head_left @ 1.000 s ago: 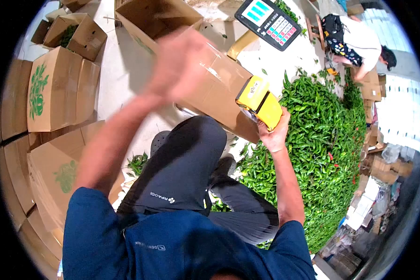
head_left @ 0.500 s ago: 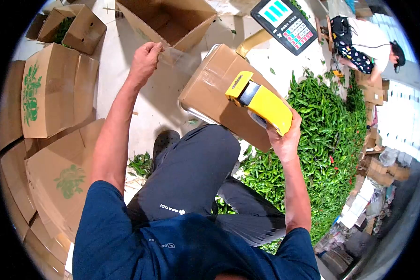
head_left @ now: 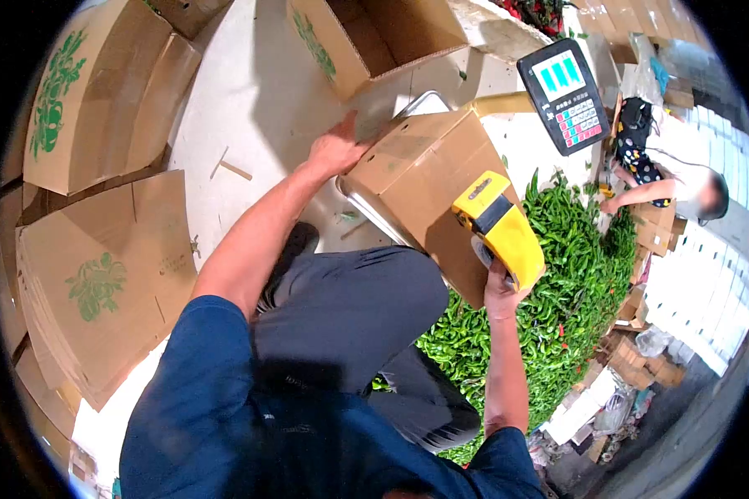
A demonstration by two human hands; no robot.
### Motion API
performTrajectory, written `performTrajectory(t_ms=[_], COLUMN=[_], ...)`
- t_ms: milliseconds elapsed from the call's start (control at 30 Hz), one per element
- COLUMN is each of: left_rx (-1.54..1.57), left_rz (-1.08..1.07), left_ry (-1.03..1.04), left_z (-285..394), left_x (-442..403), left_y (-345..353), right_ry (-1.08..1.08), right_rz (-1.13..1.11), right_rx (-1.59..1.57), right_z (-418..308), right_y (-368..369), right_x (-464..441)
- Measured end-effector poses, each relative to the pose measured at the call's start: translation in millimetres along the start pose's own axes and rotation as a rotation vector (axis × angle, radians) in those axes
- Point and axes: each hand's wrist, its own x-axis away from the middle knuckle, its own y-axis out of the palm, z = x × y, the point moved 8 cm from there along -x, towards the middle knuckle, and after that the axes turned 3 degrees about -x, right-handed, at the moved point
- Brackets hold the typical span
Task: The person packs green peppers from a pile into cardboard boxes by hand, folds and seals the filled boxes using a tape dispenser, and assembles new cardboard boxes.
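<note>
Well to the left of the closed carton (head_left: 429,170) stand a printed carton (head_left: 83,108) and, below it, leaning cardboard sheets (head_left: 100,287). Just at the closed carton's left end is the left hand (head_left: 337,151); its fingers are stretched out and seem to touch the carton's edge, but I cannot tell whether they pinch any tape. The closed carton itself sits over a metal tray (head_left: 378,218), whose rim shows along its left and near sides. Beyond it stands an open carton (head_left: 341,58). On the closed carton's right part is the yellow tape dispenser (head_left: 512,241), its lower end gripped by the right hand (head_left: 501,295), fingers curled around it. Farther right are the scale display (head_left: 564,96), beyond the closed carton, and the green peppers (head_left: 549,324), spread along its right side. Past those, another person (head_left: 678,137) bends down.

The step in hand looks like taping the closed carton; the next move seems to call for the left hand to steady that end while the right hand guides the dispenser.

Half a second ago the left hand was well off the closed carton's left end, with a clear strip near it; now it is at that end. The right hand's grip on the dispenser is unchanged.
</note>
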Motion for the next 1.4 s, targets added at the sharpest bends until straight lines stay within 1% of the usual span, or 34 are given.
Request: performTrajectory(t_ms=[33,100,133,167,200,233,267,300,333,367,400,433,500,533,567,633,667,733,767,800,833,867,900,933,1000,1033,1100,1133,1200,1233,1267,1300,1367,1400], left_rx=[-0.061,0.334,0.532,0.701,0.869,0.804,0.737,0.661,0.716,0.697,0.677,0.649,0.749,0.538,0.319,-0.172,-0.426,-0.405,-0.393,-0.365,-0.335,-0.355,-0.370,-0.340,-0.322,-0.321,-0.324,-0.291,-0.328,-0.355,-0.400,-0.430,-0.490,-0.567], left_rz=[-0.061,-0.037,-0.035,-0.098,-0.161,-0.231,-0.296,-0.357,-0.387,-0.482,-0.571,-0.657,-0.260,-0.205,-0.137,-0.169,-0.176,-0.268,-0.324,-0.306,-0.319,-0.310,-0.308,-0.328,-0.337,-0.340,-0.343,-0.366,-0.368,-0.365,-0.370,-0.362,-0.346,-0.334], left_ry=[-0.022,0.053,0.091,0.331,0.572,0.541,0.512,0.491,0.310,0.186,0.057,-0.072,0.165,0.408,0.655,0.951,1.088,1.050,1.030,1.060,1.017,1.010,1.007,0.994,0.966,0.962,0.956,0.945,0.936,0.932,0.947,0.966,1.007,1.037], left_z=[-6,32,60,114,153,150,141,131,98,64,28,9,57,113,162,199,209,209,207,205,202,201,201,201,204,203,200,201,202,204,206,208,213,218], left_x=[-2,3,11,37,61,56,48,37,20,11,5,1,10,34,52,65,71,62,57,57,55,54,54,54,57,57,53,52,52,52,53,54,57,59], left_y=[3,-20,-36,-64,-85,-68,-43,-20,9,33,52,61,-5,-52,-91,-88,-80,-75,-71,-72,-73,-74,-74,-73,-76,-75,-73,-73,-71,-74,-75,-76,-77,-77], right_ry=[-0.030,-0.131,0.023,0.005,-0.013,-0.032,-0.033,-0.056,-0.082,-0.100,-0.067,-0.050,0.020,-0.028,-0.043,-0.061,-0.146,0.103,0.087,0.071,0.083,0.149,0.377,0.612,0.868,0.816,0.675,0.603,0.392,0.248,0.236,0.173,0.268,0.334], right_rz=[-0.032,-0.086,0.037,0.024,0.010,-0.005,0.062,0.045,0.040,0.029,-0.010,0.019,0.081,0.098,0.083,0.045,0.051,0.084,0.073,0.062,0.029,-0.018,-0.042,-0.004,0.131,0.164,0.085,0.015,-0.150,-0.244,-0.281,-0.289,-0.185,-0.174], right_rx=[0.079,0.303,0.038,0.078,0.118,0.158,0.106,0.164,0.217,0.270,0.224,0.164,0.063,0.149,0.147,0.146,0.183,-0.092,-0.040,0.011,-0.012,-0.112,-0.460,-0.744,-0.941,-0.820,-0.654,-0.567,-0.151,0.176,0.248,0.330,0.247,0.204], right_z=[1,-1,6,9,14,16,2,1,3,3,1,2,2,-17,-22,-28,-27,-9,-17,-25,-29,-30,-17,-4,19,36,44,47,38,29,39,43,83,106], right_y=[1,2,1,1,-1,-3,-5,-4,-2,-1,2,3,2,2,4,4,5,2,-3,-8,-13,-21,-28,-41,-82,-119,-165,-174,-178,-170,-163,-149,-133,-120], right_x=[-2,1,5,7,10,13,9,9,9,11,7,3,11,1,-6,-8,-5,0,0,1,-3,-9,-8,-1,15,25,35,41,42,39,44,50,78,91])
